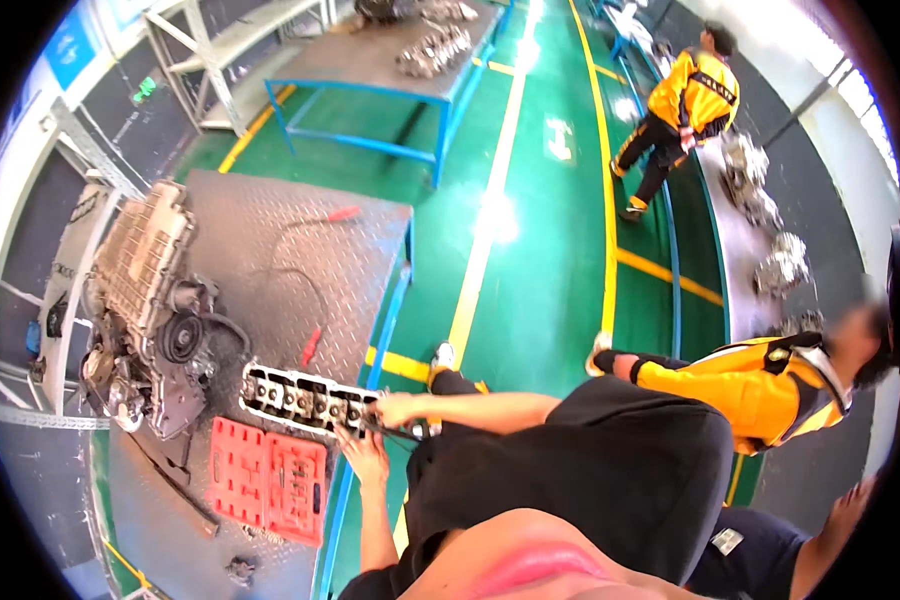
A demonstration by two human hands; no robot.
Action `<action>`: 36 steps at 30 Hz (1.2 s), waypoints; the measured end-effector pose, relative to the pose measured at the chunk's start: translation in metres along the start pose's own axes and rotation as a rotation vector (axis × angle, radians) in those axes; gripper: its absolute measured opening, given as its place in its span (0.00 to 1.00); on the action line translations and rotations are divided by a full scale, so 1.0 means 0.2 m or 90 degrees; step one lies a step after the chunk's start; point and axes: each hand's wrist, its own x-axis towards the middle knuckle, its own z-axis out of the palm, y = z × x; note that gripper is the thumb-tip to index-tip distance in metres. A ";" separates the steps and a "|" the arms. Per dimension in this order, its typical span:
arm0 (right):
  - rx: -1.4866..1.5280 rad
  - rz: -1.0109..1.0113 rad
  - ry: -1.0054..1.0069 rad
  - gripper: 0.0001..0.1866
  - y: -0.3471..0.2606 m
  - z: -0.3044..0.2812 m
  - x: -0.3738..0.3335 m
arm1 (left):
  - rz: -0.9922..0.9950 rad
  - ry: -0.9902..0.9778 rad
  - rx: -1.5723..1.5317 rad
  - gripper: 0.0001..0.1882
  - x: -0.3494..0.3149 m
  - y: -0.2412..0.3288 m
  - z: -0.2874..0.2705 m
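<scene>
A long metal cylinder head (305, 400) with a row of round openings lies near the edge of the metal-topped table. My left hand (365, 458) rests at its near edge, fingers spread and touching it. At the right end of the cylinder head is my right hand (395, 410), its fingers closed; what they hold is too small to make out. A thin dark piece shows between my two hands. Beside the cylinder head sits an opened red tool case (268, 480) with moulded slots and several small metal pieces.
A large engine (145, 310) stands on the table's left. A red-handled cable-like tool (315, 340) lies farther back. Another blue-framed table (370, 85) bears engine parts. One person (692, 100) in yellow and black stands at the right bench; another (760, 390) is close at right.
</scene>
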 end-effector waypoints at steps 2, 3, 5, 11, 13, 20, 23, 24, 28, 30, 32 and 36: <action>0.015 0.014 -0.015 0.32 -0.03 0.01 0.03 | -0.014 -0.004 0.007 0.26 0.00 0.00 -0.02; 0.000 0.004 -0.041 0.34 -0.03 0.01 0.04 | -0.046 -0.034 0.005 0.26 0.00 0.02 -0.03; 0.018 0.024 -0.063 0.35 -0.03 -0.01 0.06 | -0.032 -0.009 -0.040 0.24 0.01 0.02 -0.03; 0.008 0.044 -0.103 0.34 -0.01 -0.01 0.18 | 0.001 0.108 -0.203 0.18 -0.04 -0.07 -0.01; -0.001 0.006 -0.097 0.31 0.00 -0.02 0.19 | -0.025 0.149 -0.235 0.17 -0.05 -0.06 0.02; 0.014 0.025 -0.119 0.35 0.00 -0.04 0.17 | -0.166 0.299 -0.286 0.25 -0.07 0.07 0.17; 0.014 0.015 -0.098 0.37 -0.02 -0.05 0.14 | -0.298 0.305 -0.368 0.31 -0.08 0.09 0.22; 0.005 0.009 -0.094 0.40 -0.02 -0.04 0.13 | -0.274 0.316 -0.416 0.34 -0.08 0.09 0.23; 0.032 -0.021 -0.054 0.31 0.00 -0.03 0.07 | -0.269 0.299 -0.443 0.33 -0.08 0.09 0.24; 0.056 -0.018 -0.058 0.30 0.02 -0.02 0.06 | -0.254 0.301 -0.450 0.33 -0.08 0.10 0.23; 0.071 -0.014 -0.060 0.28 0.02 -0.02 0.06 | -0.242 0.304 -0.444 0.33 -0.08 0.11 0.23; 0.067 -0.013 -0.068 0.19 0.02 -0.02 0.08 | -0.258 0.340 -0.439 0.32 -0.06 0.13 0.23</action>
